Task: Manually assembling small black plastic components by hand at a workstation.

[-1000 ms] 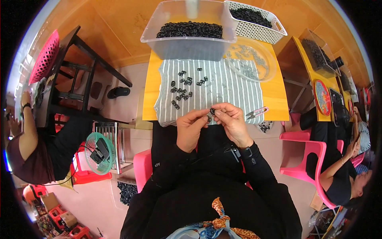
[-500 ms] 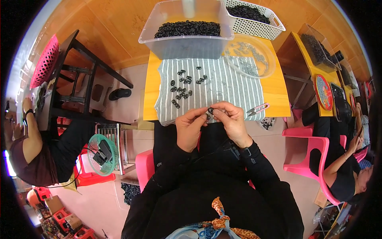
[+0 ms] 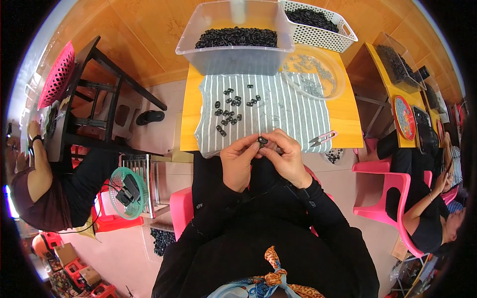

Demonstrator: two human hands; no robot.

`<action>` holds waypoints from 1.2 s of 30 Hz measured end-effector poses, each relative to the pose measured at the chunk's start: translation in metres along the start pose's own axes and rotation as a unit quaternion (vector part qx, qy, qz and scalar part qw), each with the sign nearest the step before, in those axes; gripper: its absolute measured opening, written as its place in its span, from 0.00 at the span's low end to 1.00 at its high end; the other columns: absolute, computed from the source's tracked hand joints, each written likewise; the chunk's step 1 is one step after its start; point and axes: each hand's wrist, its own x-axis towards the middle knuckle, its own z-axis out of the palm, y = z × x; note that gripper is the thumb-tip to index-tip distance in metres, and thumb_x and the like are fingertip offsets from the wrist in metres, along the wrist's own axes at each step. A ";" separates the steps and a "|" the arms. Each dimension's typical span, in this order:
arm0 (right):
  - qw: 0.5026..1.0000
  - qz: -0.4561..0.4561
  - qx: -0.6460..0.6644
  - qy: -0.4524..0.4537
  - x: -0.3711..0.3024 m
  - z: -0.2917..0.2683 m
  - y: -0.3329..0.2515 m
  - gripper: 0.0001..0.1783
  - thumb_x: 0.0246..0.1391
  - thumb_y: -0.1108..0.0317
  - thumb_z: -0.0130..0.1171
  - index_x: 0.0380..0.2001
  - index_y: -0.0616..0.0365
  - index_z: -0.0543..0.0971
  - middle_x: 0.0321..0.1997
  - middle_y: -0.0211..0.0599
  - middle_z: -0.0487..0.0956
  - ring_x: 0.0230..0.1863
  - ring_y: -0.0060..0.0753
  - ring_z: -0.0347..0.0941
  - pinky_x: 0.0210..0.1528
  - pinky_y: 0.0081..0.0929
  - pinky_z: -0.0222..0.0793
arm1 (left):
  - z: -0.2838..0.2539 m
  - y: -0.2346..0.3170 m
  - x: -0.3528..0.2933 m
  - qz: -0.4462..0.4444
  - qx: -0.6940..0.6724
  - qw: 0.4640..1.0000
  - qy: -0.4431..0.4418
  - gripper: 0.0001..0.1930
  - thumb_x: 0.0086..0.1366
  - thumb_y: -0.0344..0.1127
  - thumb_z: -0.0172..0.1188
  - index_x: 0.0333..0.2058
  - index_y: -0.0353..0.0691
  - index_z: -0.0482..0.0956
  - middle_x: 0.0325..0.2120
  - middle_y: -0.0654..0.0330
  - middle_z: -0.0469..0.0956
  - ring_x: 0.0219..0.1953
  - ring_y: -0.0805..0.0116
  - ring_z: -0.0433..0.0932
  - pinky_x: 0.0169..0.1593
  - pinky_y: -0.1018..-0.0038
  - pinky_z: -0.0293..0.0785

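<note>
1. At the near edge of the striped cloth (image 3: 293, 121), the left hand (image 3: 238, 161) and right hand (image 3: 286, 158) are closed to a pinch, fingertips together on one small black piece (image 3: 262, 140).
2. Open room spreads across the cloth's right half; bare surface (image 3: 344, 116) borders its right edge.
3. Left half: roughly twenty loose black pieces (image 3: 231, 120), too clustered for exact counting.
4. Beyond the far edge: one clear box (image 3: 233, 63), one white basket (image 3: 323, 38).
5. Far right corner: one round tray (image 3: 339, 93).
6. Across the right edge: one pair of snips (image 3: 325, 137).
</note>
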 end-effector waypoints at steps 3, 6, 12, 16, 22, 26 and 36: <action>0.999 -0.016 -0.035 0.002 0.000 -0.002 0.000 0.17 0.44 0.84 0.58 0.40 0.62 0.77 0.28 0.32 0.70 0.26 0.20 0.68 0.28 0.16 0.62 | -0.003 0.001 0.001 -0.018 -0.008 1.000 -0.019 0.13 0.57 0.20 0.57 0.43 0.31 0.77 0.31 0.59 0.78 0.29 0.75 0.75 0.33 0.82 0.73; 0.999 -0.031 -0.017 -0.007 0.001 -0.003 0.002 0.17 0.44 0.84 0.58 0.40 0.62 0.77 0.28 0.32 0.70 0.26 0.20 0.67 0.28 0.16 0.62 | -0.007 0.003 0.003 -0.019 -0.007 0.999 -0.043 0.14 0.57 0.19 0.57 0.44 0.31 0.77 0.30 0.58 0.78 0.29 0.74 0.75 0.33 0.82 0.73; 0.999 -0.023 -0.031 -0.029 0.001 -0.004 -0.003 0.17 0.45 0.83 0.58 0.41 0.62 0.77 0.28 0.32 0.70 0.27 0.20 0.68 0.28 0.16 0.62 | -0.015 0.008 0.005 -0.033 0.018 0.997 -0.067 0.14 0.56 0.19 0.58 0.43 0.31 0.77 0.29 0.58 0.79 0.28 0.75 0.75 0.31 0.82 0.72; 0.998 -0.028 -0.036 -0.038 0.001 -0.004 -0.006 0.17 0.45 0.83 0.58 0.42 0.63 0.76 0.29 0.33 0.71 0.27 0.21 0.69 0.29 0.17 0.64 | -0.016 0.013 0.006 -0.044 0.030 0.996 -0.076 0.13 0.54 0.20 0.60 0.41 0.32 0.79 0.27 0.59 0.79 0.26 0.78 0.75 0.28 0.84 0.70; 0.997 -0.031 -0.038 -0.068 0.003 -0.007 -0.009 0.17 0.45 0.82 0.58 0.42 0.65 0.75 0.29 0.35 0.71 0.28 0.24 0.70 0.30 0.18 0.65 | -0.016 0.026 0.009 -0.084 0.054 0.991 -0.091 0.13 0.53 0.20 0.60 0.40 0.30 0.79 0.24 0.59 0.79 0.23 0.79 0.74 0.25 0.86 0.67; 0.991 -0.040 -0.074 -0.105 0.005 -0.015 -0.008 0.15 0.47 0.81 0.57 0.42 0.65 0.75 0.29 0.36 0.72 0.29 0.24 0.71 0.32 0.18 0.66 | -0.018 0.027 0.011 -0.092 0.062 0.990 -0.091 0.13 0.52 0.19 0.60 0.39 0.30 0.79 0.23 0.59 0.79 0.22 0.78 0.74 0.24 0.86 0.66; 0.988 0.107 0.098 -0.045 -0.001 -0.009 -0.002 0.06 0.53 0.79 0.54 0.34 0.64 0.77 0.31 0.28 0.74 0.29 0.16 0.70 0.31 0.13 0.65 | -0.016 0.022 0.009 -0.103 0.084 0.987 -0.094 0.12 0.51 0.19 0.60 0.37 0.29 0.78 0.23 0.58 0.79 0.22 0.77 0.75 0.24 0.84 0.67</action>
